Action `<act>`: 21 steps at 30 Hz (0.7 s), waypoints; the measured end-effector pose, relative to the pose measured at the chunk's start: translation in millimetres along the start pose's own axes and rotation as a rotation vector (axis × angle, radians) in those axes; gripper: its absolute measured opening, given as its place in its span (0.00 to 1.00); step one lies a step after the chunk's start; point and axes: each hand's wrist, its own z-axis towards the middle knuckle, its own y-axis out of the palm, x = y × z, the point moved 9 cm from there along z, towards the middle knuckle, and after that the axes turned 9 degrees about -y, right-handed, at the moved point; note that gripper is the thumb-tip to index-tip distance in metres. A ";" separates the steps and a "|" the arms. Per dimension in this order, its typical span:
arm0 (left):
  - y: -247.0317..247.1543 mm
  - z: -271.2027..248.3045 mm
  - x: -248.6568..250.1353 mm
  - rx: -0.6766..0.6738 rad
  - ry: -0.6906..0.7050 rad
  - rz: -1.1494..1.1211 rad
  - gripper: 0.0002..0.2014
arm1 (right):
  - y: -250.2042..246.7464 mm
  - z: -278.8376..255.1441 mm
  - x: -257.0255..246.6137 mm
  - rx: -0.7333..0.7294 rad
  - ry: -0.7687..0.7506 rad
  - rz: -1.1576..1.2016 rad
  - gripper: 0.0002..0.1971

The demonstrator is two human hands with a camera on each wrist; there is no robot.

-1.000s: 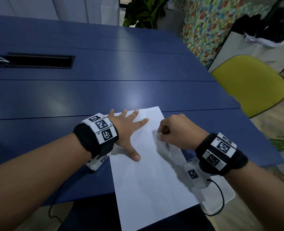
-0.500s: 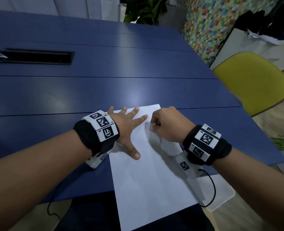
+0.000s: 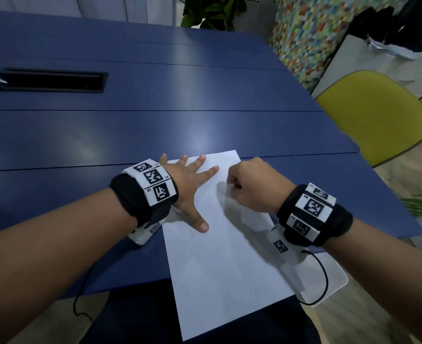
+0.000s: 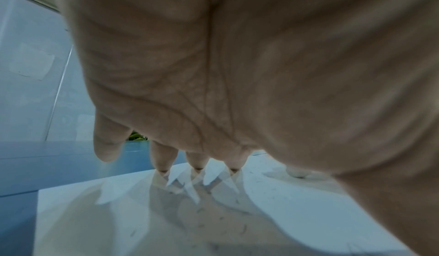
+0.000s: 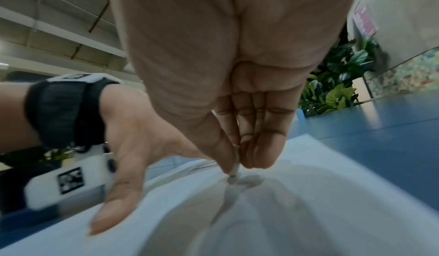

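A white sheet of paper (image 3: 220, 264) lies on the blue table (image 3: 155, 95), its near end hanging over the front edge. My left hand (image 3: 195, 194) presses flat on the sheet's upper left, fingers spread; in the left wrist view its fingertips (image 4: 197, 163) touch the paper (image 4: 166, 222). My right hand (image 3: 232, 184) is curled just right of it. In the right wrist view the right hand (image 5: 237, 163) pinches a small whitish stick (image 5: 234, 174) whose tip touches the paper (image 5: 320, 203). The left hand (image 5: 133, 147) lies beside it.
A black cable slot (image 3: 51, 81) is set into the table at the far left. A yellow chair (image 3: 373, 115) stands off the right edge, and a plant (image 3: 212, 11) behind the table. A translucent white sheet (image 3: 329, 281) sticks out under my right wrist.
My right hand has slid up the sheet toward its far edge and closer to the left hand's fingertips. The left hand has stayed flat in place.
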 end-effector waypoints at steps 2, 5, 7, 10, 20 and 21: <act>-0.3 -0.1 0.6 -0.006 -0.004 0.002 0.77 | -4.8 1.2 7.9 0.031 0.022 -0.009 0.06; -1.8 -0.5 1.2 -0.002 -0.015 0.020 0.77 | 5.9 -3.4 -15.0 -0.021 -0.060 -0.055 0.05; -3.0 -1.4 1.3 -0.004 -0.020 0.026 0.77 | 9.5 -4.2 -20.7 -0.044 -0.087 -0.051 0.05; -3.2 -1.2 0.8 -0.007 -0.022 0.021 0.77 | -4.6 2.0 -1.0 0.021 -0.009 -0.059 0.08; -2.2 -2.5 0.6 -0.002 -0.011 0.009 0.76 | -5.6 12.0 -8.3 0.014 -0.029 -0.058 0.08; -2.2 -3.0 -0.1 -0.006 -0.012 0.005 0.75 | -5.1 12.6 -11.4 0.013 -0.046 -0.068 0.08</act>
